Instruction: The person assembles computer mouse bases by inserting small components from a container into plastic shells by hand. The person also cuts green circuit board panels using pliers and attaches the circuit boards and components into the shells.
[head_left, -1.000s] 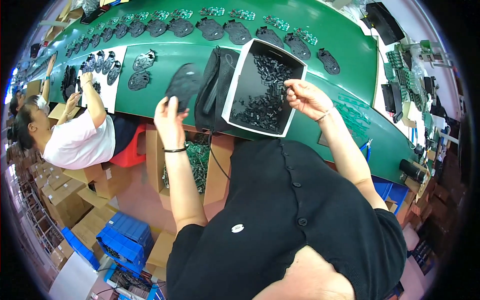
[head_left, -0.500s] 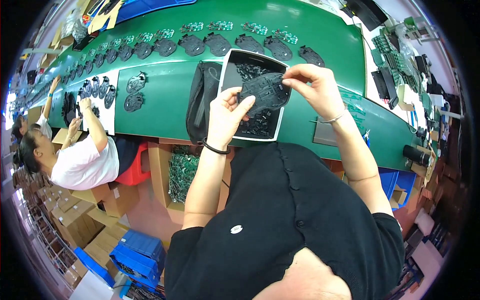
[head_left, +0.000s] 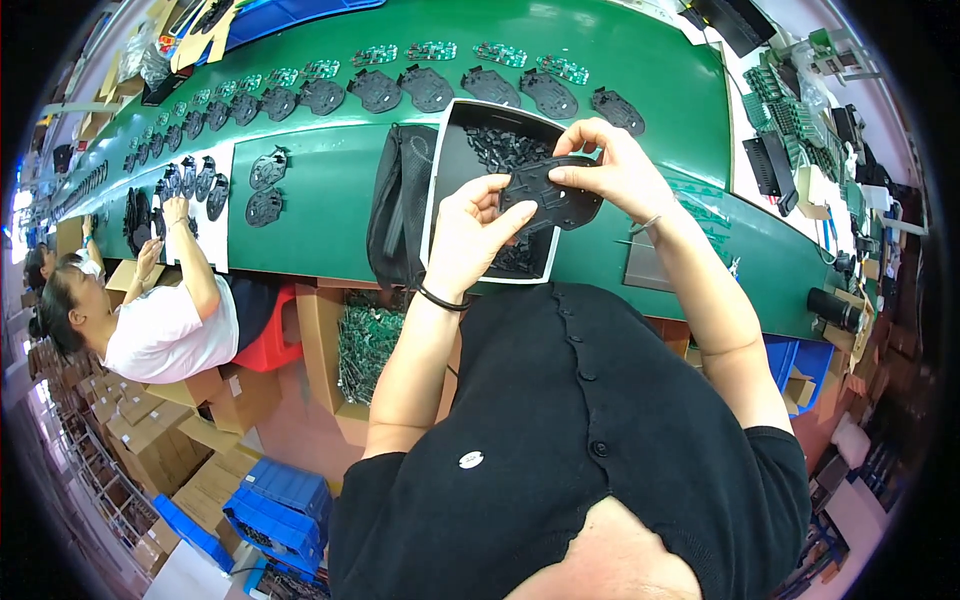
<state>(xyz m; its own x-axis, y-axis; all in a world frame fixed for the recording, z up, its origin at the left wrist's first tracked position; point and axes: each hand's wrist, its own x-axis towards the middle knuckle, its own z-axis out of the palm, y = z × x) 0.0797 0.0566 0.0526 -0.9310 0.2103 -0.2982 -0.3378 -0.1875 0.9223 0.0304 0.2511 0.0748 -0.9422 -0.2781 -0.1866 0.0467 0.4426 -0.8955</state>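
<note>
Above an open white box [head_left: 454, 150] with a dark inside, I hold a black plastic mouse base shell [head_left: 562, 203] in both hands. My left hand [head_left: 468, 235] grips its left edge between thumb and fingers. At the upper edge, the thumb and fingers of my right hand [head_left: 618, 172] are closed on it. Whether a small part sits under the right fingertips is hidden. Loose small black plastic pieces [head_left: 500, 148] lie in the box beneath the shell.
Beyond the box runs a row of black base shells [head_left: 428, 88], with green circuit boards [head_left: 432, 50] behind it. A black mesh pouch [head_left: 400, 200] lies left of the box. A co-worker [head_left: 165, 325] handles parts at left. Boards are heaped at right [head_left: 795, 125].
The shell has shifted right and been turned in my hands. My right hand has moved from its right end to the upper edge, and my left hand has followed slightly right.
</note>
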